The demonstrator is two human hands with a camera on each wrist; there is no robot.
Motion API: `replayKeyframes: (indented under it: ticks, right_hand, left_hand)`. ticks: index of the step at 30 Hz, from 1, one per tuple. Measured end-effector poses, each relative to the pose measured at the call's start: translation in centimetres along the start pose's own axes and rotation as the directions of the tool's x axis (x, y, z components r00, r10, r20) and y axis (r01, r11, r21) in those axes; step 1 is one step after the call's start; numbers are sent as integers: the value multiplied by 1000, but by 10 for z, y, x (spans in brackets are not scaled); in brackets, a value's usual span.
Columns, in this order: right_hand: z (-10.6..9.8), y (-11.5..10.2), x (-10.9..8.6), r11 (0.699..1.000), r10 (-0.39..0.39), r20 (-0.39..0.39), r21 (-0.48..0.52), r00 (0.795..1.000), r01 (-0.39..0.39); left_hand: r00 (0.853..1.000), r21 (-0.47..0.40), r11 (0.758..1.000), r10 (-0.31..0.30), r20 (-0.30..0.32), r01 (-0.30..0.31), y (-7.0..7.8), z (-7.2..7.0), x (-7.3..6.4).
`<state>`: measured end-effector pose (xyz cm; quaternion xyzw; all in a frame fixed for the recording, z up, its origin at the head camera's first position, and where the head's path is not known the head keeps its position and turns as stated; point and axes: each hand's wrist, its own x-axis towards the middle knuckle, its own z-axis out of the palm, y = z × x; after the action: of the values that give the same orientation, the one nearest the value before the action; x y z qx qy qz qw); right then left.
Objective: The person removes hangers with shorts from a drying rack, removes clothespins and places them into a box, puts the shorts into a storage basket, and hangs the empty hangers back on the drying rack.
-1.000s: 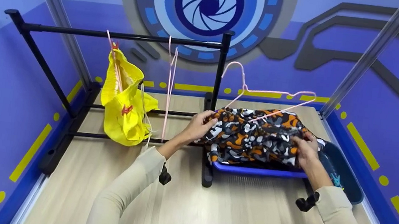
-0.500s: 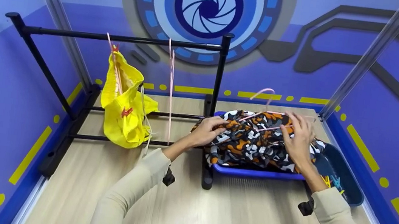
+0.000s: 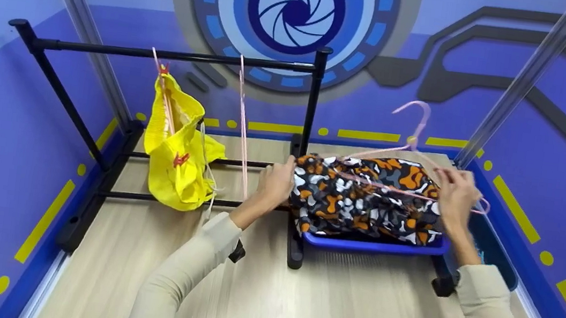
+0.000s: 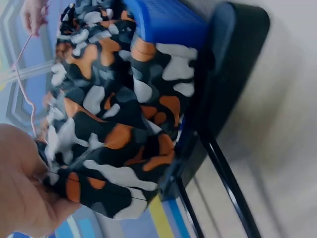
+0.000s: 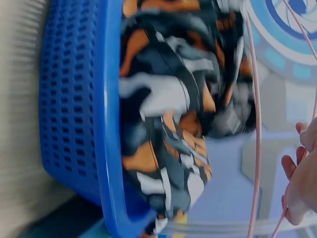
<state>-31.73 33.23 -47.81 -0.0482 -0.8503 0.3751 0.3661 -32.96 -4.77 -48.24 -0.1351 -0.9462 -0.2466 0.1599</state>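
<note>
A camouflage-patterned garment (image 3: 358,206) in black, white, grey and orange lies bunched over a blue basket (image 3: 375,246). My left hand (image 3: 275,184) grips its left end, the cloth pinched between thumb and fingers in the left wrist view. A pink clothes hanger (image 3: 417,122) stands tilted over the garment, hook upward, its lower bar crossing in front of the cloth. My right hand (image 3: 456,196) pinches the hanger's sloping right arm near its end. In the right wrist view, the fingers hold the pink wire apart from the garment (image 5: 163,99).
A black clothes rack (image 3: 182,56) stands at the left. On it hang a yellow garment (image 3: 176,151) with red clothespins (image 3: 181,160) and a bare pink hanger (image 3: 244,132). A dark green tray (image 3: 500,256) sits right of the basket, partly hidden by my right arm.
My right hand has moved from the garment to the hanger's right arm. The hanger has turned and shifted right, its hook now upright. The left hand has shifted slightly left, gripping the garment's end.
</note>
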Motion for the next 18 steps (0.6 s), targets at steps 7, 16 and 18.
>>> replayKeyframes:
  ticks: [7,16,18]
  right_hand:
    - [-28,6,5,996,88,-54,-19,995,-89]
    - [-44,4,8,993,103,-162,-33,981,-110]
    - [-46,2,9,994,96,-182,-30,979,-103]
  left_hand:
    - [851,-756,418,-392,350,504,14,4,22]
    - [935,-756,576,-41,354,311,47,31,21]
    - [901,-553,817,107,420,161,50,39,12]
